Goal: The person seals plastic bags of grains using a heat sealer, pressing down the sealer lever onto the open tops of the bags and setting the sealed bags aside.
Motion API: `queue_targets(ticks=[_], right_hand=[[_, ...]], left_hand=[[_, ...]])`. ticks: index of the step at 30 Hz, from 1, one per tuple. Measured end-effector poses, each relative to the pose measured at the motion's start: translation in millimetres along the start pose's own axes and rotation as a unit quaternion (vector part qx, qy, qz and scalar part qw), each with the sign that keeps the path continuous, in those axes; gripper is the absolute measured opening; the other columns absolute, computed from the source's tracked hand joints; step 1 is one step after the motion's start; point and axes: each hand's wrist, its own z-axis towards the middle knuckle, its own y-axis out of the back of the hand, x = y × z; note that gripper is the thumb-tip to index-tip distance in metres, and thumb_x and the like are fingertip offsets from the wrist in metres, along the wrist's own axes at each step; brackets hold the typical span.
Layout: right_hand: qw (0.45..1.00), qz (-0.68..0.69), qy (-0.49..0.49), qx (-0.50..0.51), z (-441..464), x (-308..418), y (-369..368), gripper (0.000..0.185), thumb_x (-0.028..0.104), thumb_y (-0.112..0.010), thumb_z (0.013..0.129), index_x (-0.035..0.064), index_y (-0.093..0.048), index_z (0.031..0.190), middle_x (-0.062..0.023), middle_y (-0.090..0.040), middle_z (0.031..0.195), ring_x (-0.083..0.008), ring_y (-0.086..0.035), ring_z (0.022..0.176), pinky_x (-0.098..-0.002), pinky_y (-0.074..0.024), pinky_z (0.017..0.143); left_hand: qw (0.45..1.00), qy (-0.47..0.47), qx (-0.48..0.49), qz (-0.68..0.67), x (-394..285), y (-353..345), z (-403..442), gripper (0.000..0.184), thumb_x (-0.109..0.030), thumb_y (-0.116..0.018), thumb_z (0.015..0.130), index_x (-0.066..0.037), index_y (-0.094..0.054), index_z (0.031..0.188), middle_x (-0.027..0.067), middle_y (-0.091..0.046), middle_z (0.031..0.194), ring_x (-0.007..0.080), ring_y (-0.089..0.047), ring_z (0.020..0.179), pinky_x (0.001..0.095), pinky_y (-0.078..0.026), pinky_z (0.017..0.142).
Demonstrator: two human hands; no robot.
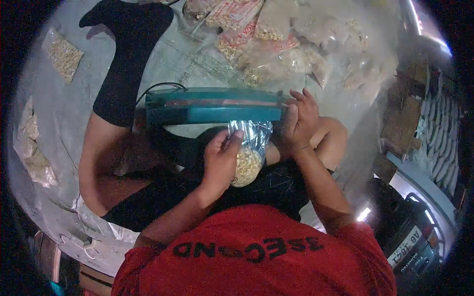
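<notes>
At a teal sealer [212,114], clear filled bag [249,165] pinched in left hand [220,160], right hand [302,119] half-curled at sealer's right end.

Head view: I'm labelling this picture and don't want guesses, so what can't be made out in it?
All in the head view:
Left edge of the clear bag: covered by the left hand.
The bag's upper end: lost at the teal device's near edge.
Where the black cord ends: lost near the dark sock.
Red lettering on the far bags: creased and blurred.
Smallest print on the white label: too small.
</notes>
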Motion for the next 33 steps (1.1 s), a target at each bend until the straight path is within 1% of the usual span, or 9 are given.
queue_targets(ticks=[9,13,20,22,24,26,27,30,33], right_hand=[[0.999,-0.025,0.028,-0.016,1,8,5,0.031,0.026,-0.047,0.099,0.0032,-0.069,0.096,-0.0192,-0.068,0.115,-0.0491,-0.056,0.119,-0.0559,-0.0418,0.103],[0.997,-0.055,0.044,-0.025,-3,0,0,0.031,0.026,-0.049,0.098,0.0015,-0.068,0.095,-0.0208,-0.068,0.116,-0.0472,-0.058,0.117,-0.0551,-0.0430,0.102],[0.999,-0.035,0.006,-0.031,-4,13,11,0.029,0.023,-0.052,0.095,-0.0011,-0.068,0.096,-0.0219,-0.068,0.110,-0.0439,-0.060,0.109,-0.0518,-0.0459,0.098],[0.991,-0.070,0.040,-0.110,-7,2,3,0.029,0.024,-0.054,0.094,-0.0012,-0.068,0.095,-0.0227,-0.067,0.103,-0.0433,-0.061,0.100,-0.0525,-0.0480,0.090],[0.996,-0.078,0.042,-0.026,-3,-1,12,0.029,0.026,-0.055,0.092,0.0012,-0.069,0.086,-0.0205,-0.067,0.092,-0.0423,-0.063,0.089,-0.0531,-0.0490,0.082],[0.996,-0.079,0.038,-0.023,2,10,30,0.028,0.027,-0.057,0.091,0.0026,-0.068,0.082,-0.0188,-0.066,0.086,-0.0410,-0.063,0.085,-0.0530,-0.0488,0.078],[0.997,-0.075,0.035,0.002,4,15,38,0.029,0.027,-0.059,0.090,0.0041,-0.068,0.077,-0.0171,-0.065,0.080,-0.0397,-0.063,0.080,-0.0529,-0.0487,0.075],[0.984,-0.052,0.123,-0.119,11,36,72,0.030,0.030,-0.064,0.089,0.0066,-0.068,0.071,-0.0150,-0.065,0.074,-0.0378,-0.063,0.075,-0.0512,-0.0490,0.075],[0.991,-0.086,0.077,-0.069,12,56,94,0.028,0.033,-0.068,0.087,0.0070,-0.069,0.076,-0.0135,-0.067,0.079,-0.0342,-0.066,0.083,-0.0504,-0.0487,0.084]], left_hand=[[0.989,-0.058,-0.005,0.133,26,8,20,0.030,-0.028,-0.066,0.097,0.001,-0.074,0.095,0.0026,-0.069,0.080,0.0093,-0.057,0.072,0.0307,-0.048,0.067],[0.993,-0.077,0.042,0.078,32,6,29,0.028,-0.026,-0.066,0.096,0.000,-0.075,0.096,0.0043,-0.069,0.077,0.0116,-0.058,0.071,0.0313,-0.048,0.067],[0.983,-0.124,0.032,0.134,33,5,38,0.027,-0.022,-0.064,0.096,0.003,-0.073,0.090,0.0071,-0.070,0.079,0.0149,-0.058,0.068,0.0340,-0.048,0.066],[0.989,-0.117,0.029,0.087,28,5,36,0.016,-0.015,-0.067,0.094,-0.001,-0.074,0.090,0.0066,-0.071,0.084,0.0170,-0.063,0.072,0.0347,-0.051,0.068],[0.989,-0.121,0.065,0.060,28,6,36,0.018,-0.017,-0.068,0.094,0.000,-0.074,0.091,0.0067,-0.071,0.084,0.0169,-0.063,0.073,0.0346,-0.051,0.069],[0.971,-0.151,0.015,0.186,23,6,36,0.021,-0.018,-0.066,0.095,0.001,-0.074,0.090,0.0074,-0.070,0.082,0.0149,-0.060,0.075,0.0332,-0.047,0.070],[0.980,-0.141,0.016,0.138,29,6,43,0.022,-0.018,-0.066,0.095,-0.001,-0.074,0.086,0.0067,-0.070,0.082,0.0151,-0.060,0.076,0.0337,-0.046,0.072],[0.980,-0.152,0.074,0.108,48,29,80,0.021,-0.018,-0.066,0.096,-0.001,-0.073,0.085,0.0054,-0.069,0.082,0.0150,-0.059,0.075,0.0342,-0.046,0.071],[0.978,-0.153,0.084,0.115,34,15,46,0.020,-0.019,-0.065,0.097,-0.001,-0.071,0.090,0.0067,-0.069,0.084,0.0180,-0.062,0.075,0.0359,-0.050,0.070]])
